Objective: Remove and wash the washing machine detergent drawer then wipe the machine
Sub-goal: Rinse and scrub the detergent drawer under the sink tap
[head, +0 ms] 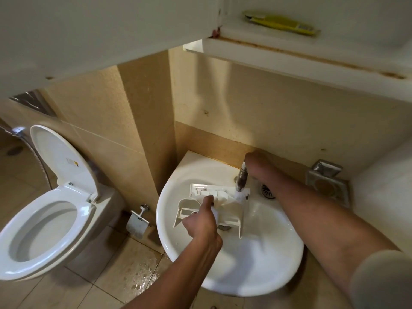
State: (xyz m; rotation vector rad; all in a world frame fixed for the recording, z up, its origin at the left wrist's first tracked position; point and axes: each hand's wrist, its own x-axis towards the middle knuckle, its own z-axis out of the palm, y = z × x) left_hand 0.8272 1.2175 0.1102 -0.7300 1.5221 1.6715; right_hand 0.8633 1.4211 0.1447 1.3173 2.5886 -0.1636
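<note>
The white detergent drawer (231,210) lies in the white sink (256,264), with its far end under the metal tap (242,180). Water runs from the tap onto the drawer. My left hand (200,219) grips the drawer at its middle, the fingers curled over a wall. My right hand (256,162) reaches behind the tap at its top, next to the wall; its fingers are hidden behind the tap, and I cannot see how they lie.
A toilet (44,224) with its lid up stands to the left, a paper holder (138,224) between it and the sink. The floor below the sink is wet. Overhead, a shelf (289,52) holds a yellow item (281,22). A metal soap dish (327,181) is right of the sink.
</note>
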